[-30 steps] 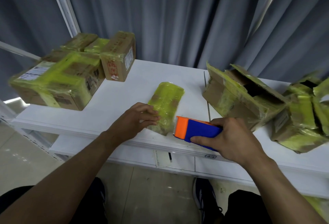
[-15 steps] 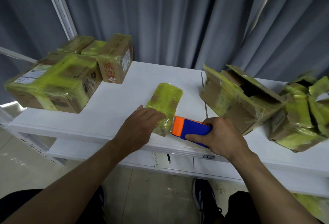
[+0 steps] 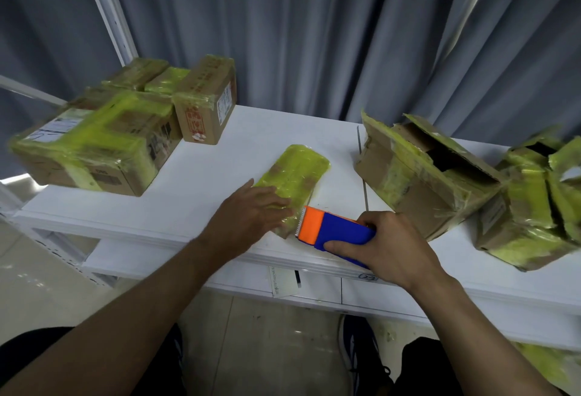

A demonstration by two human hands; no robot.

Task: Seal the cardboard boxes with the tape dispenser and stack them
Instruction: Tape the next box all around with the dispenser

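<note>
Two hands met at a flat box (image 3: pixel 294 177) near the white table's (image 3: pixel 217 156) front edge.
The left hand (image 3: pixel 248 216) lay flat, fingers straight and together, pressing the glossy, crinkled yellow-green wrap. The right hand (image 3: pixel 388 249) curled round the blue-and-orange plastic tape dispenser (image 3: pixel 330 230), whose toothed end touched the box's near corner. Bare tabletop lay between the sealed boxes (image 3: pixel 94 147) at left and the torn, open-flapped cartons (image 3: pixel 418 175) at right.
</note>
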